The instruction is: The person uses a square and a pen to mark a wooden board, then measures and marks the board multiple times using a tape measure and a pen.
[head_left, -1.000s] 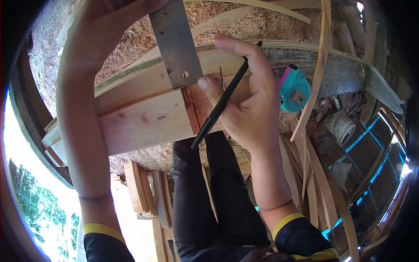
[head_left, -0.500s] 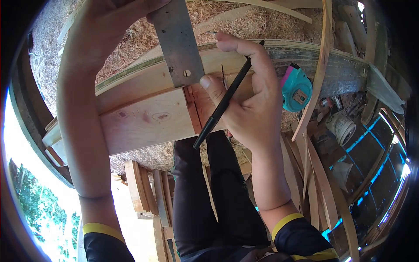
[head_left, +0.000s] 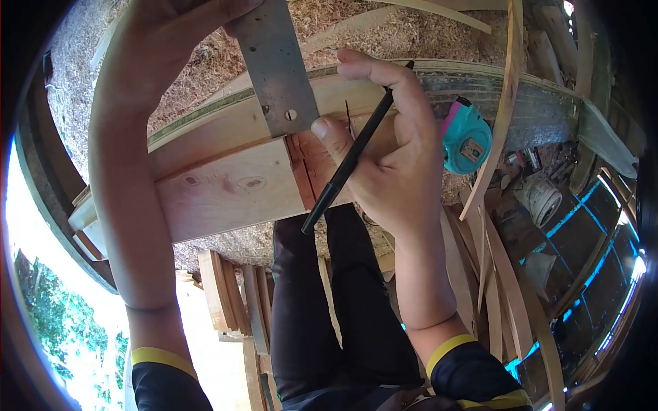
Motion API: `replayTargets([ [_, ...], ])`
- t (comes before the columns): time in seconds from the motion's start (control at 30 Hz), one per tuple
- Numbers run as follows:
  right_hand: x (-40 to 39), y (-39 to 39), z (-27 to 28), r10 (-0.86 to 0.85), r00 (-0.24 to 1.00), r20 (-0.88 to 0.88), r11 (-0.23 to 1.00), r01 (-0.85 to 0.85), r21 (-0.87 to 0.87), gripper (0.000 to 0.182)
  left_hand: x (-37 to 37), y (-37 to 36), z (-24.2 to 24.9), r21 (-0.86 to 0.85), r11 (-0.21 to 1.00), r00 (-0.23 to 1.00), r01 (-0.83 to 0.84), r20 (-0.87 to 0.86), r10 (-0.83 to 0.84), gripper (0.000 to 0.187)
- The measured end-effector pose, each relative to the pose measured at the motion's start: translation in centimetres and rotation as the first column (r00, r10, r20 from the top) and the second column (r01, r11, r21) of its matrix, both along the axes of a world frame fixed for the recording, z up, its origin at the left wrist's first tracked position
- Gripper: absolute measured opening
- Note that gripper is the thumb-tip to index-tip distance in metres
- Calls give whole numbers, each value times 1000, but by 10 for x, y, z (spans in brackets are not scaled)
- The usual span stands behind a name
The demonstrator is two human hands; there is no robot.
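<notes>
At the top of the head view, my left hand is closed on the upper part of a flat grey metal blade, partly cut off by the frame. The blade's lower end, with a round hole, rests at the edge of a pale knotted plywood board. My right hand is closed around a slim black pen, held slantwise between thumb and fingers. Its thumb tip lies close beside the blade's corner. A reddish-brown, cracked strip shows at the board's right end.
A turquoise tape measure sits on the curved wooden beam, right of my right hand. Long wood strips lean at the right, and stacked offcuts stand lower left. Sawdust covers the ground; a white bucket lies at far right.
Almost nothing differs. The blade and my right thumb appear shifted very slightly left in the view; both hands keep the same hold.
</notes>
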State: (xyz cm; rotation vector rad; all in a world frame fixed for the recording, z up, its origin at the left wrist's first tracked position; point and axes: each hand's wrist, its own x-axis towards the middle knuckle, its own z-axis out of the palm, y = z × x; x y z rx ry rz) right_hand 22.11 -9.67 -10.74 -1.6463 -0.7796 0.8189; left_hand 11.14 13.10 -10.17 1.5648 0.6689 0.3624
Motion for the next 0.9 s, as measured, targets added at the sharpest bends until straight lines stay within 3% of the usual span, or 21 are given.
replayTargets([
  [0.2, 0, 0, 0, 19, 998, 53, 1000, -20, 3, 51, 2, -2, 7, 35, 999, 998, 2, -66, 0, 55],
  [0.63, 0, -1, -2, -5, 998, 68, 1000, 6, -10, 50, 0, 0, 2, 20, 1000, 1000, 9, 9, -9, 56],
  [0.73, 0, -2, -2, 3, 994, 107, 1000, 0, -20, 50, 1, -2, 10, 21, 999, 998, 24, -60, -23, 56],
  [0.83, 0, -1, -1, -3, 994, 111, 1000, 5, -21, 50, 2, -1, 11, 104, 994, 997, 29, -67, -22, 55],
  [0.9, 1, -1, 0, -4, 994, 111, 1000, 7, -21, 49, 2, 7, 19, -83, 993, 995, 80, -46, -84, 56],
])
